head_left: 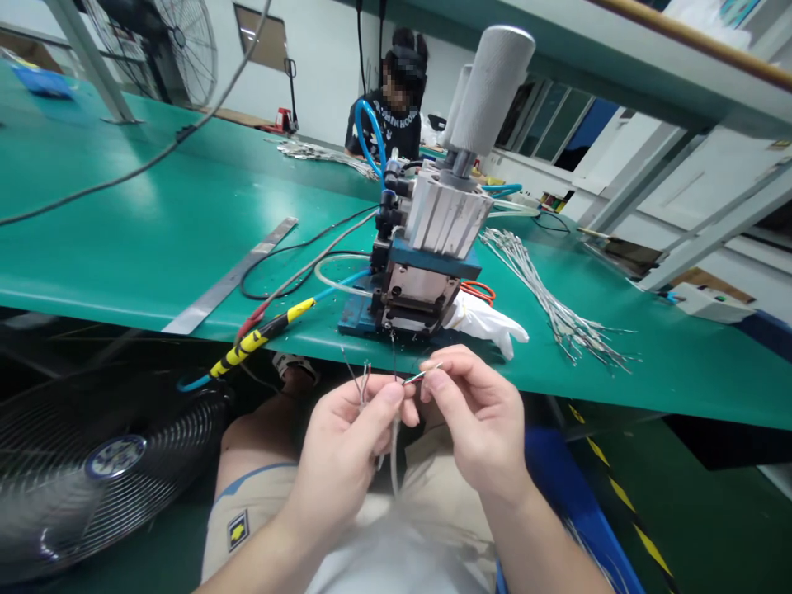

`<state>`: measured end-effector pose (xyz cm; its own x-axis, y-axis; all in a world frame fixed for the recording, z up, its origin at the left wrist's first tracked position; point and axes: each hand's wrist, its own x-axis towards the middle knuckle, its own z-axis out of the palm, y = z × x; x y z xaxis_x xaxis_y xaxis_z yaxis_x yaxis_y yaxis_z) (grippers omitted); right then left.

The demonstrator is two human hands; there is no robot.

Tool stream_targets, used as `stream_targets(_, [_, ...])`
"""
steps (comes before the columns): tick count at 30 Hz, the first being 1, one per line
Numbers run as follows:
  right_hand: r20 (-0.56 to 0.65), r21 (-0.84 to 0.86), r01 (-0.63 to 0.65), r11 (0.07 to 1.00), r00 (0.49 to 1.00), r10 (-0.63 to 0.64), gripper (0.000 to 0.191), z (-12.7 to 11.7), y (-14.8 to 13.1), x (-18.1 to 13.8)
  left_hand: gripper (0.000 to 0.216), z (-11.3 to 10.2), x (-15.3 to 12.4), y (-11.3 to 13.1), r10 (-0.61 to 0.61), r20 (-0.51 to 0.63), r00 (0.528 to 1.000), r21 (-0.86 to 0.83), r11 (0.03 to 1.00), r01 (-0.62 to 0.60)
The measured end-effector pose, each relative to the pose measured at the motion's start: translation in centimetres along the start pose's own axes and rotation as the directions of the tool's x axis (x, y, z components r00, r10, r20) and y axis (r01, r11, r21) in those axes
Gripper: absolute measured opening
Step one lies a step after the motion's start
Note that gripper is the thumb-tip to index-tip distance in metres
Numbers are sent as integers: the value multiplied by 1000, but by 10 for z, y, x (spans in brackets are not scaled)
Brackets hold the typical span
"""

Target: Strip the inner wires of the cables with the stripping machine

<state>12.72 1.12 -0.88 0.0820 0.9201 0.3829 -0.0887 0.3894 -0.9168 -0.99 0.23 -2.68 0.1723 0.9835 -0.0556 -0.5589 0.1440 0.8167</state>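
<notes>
Left hand pinches a pale cable above the lap, right hand closes its fingertips on thin coloured wires; just beyond, a metal machine on the green bench, white glove beside it; cable bundle farther right.

Plain green covers the worktop, where a silver-grey machine on a blue base stands near the front edge beside a white glove. Before that edge, a pale grey cable shows black, red, white and green wires. Black bands pattern a yellow sleeve crossing the edge.
</notes>
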Motion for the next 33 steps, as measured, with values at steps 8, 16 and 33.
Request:
stream_targets(8, [336, 363, -565, 741, 821, 462, 23, -8, 0, 14, 20, 3, -3, 7, -164, 232, 959, -102, 976, 191])
stream_targets(16, [153, 340, -394, 854, 919, 364, 20, -3, -1, 10, 19, 0, -1, 3, -175, 228, 958, -106, 973, 203])
stream_targets(33, [76, 164, -224, 961, 974, 214, 5, -4, -3, -3, 21, 3, -1, -1, 23, -27, 999, 219, 976, -16])
